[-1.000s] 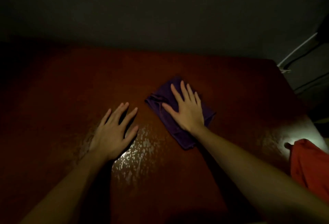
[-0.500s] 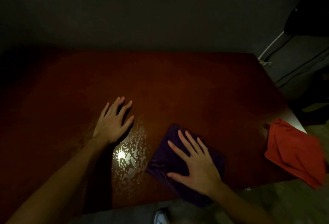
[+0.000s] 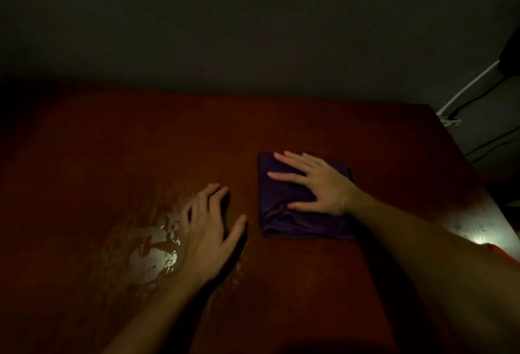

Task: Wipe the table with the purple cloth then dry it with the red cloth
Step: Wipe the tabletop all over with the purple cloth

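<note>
A folded purple cloth (image 3: 298, 221) lies on the dark red-brown table (image 3: 140, 142), right of centre. My right hand (image 3: 318, 182) presses flat on top of it, fingers spread and pointing left. My left hand (image 3: 208, 230) rests on the bare table just left of the cloth, fingers apart, holding nothing. A shiny wet patch (image 3: 152, 252) spreads beside and under my left hand. Only a small sliver of the red cloth (image 3: 503, 254) shows at the right edge, behind my right forearm.
The room is dim. A dark wall stands behind the table's far edge. White and black cables (image 3: 467, 92) hang past the table's far right corner. The right table edge (image 3: 478, 213) catches a bright reflection.
My right hand has slid the purple cloth from the near edge back toward the middle of the table. The view shifted, so the red cloth is now mostly out of sight.
</note>
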